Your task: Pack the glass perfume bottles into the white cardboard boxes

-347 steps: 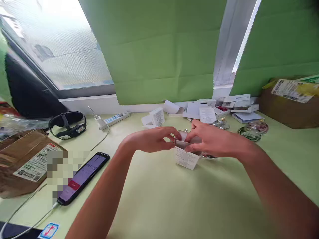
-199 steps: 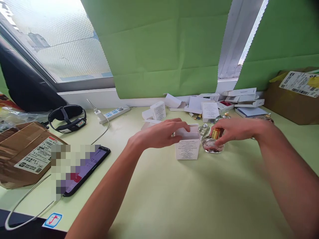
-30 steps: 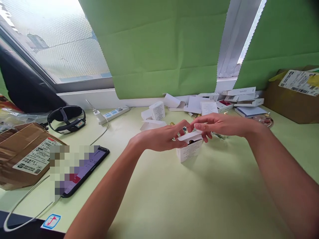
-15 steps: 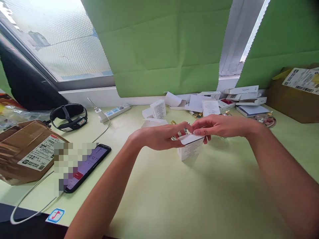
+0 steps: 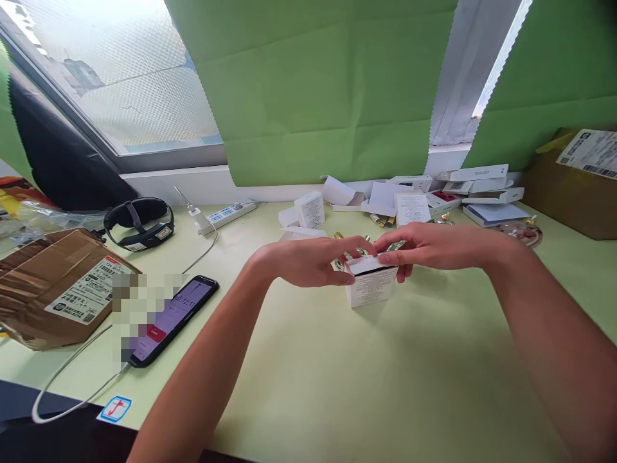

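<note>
A small white printed carton (image 5: 370,289) stands on the pale green table (image 5: 337,379), its top flap nearly down with a dark gap under it. My left hand (image 5: 308,260) grips the carton's left top edge with curled fingers. My right hand (image 5: 424,245) presses the flap from the right, fingers pinched on its edge. What is inside the carton is hidden.
Behind the hands lie several white boxes (image 5: 409,206) and small glass bottles (image 5: 523,233). A phone (image 5: 176,318) on a cable, a cardboard parcel (image 5: 58,286) and a black headband (image 5: 139,222) sit at left. Another brown box (image 5: 573,186) stands at right. A power strip (image 5: 226,215) lies by the window.
Both hands have pushed the carton's top flap lower over the last second, and the carton now stands more upright. Earlier my right hand held a glass bottle beside the open carton.
</note>
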Available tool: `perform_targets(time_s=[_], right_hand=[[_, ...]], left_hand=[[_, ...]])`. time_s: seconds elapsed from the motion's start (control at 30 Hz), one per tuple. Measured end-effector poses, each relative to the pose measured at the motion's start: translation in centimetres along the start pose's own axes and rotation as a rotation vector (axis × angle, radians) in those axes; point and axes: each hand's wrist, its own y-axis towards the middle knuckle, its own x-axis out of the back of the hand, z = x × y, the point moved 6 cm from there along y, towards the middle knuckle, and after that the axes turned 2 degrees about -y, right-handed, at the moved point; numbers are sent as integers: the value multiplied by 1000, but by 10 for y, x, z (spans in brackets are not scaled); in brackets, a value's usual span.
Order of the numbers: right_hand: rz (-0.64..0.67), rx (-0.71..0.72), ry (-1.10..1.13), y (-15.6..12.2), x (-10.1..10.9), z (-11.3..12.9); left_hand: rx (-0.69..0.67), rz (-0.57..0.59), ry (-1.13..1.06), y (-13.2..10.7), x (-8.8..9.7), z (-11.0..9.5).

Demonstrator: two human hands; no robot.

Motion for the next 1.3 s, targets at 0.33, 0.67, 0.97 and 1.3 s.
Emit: perform_targets(time_s=[0.33,0.67,0.97,1.3], right_hand=[[9,-56,-43,1,-1,-3],[11,-69,-20,-1,-2,-4],[7,-54,-23,0,-3,1],[54,-76,-21,4,-6,-8]], left_hand=[[39,-28,53,2,1,-4],[35,-37,91,3,0,-4],[25,-35,106,5,0,-4],[7,-11,8,8,-2,4]])
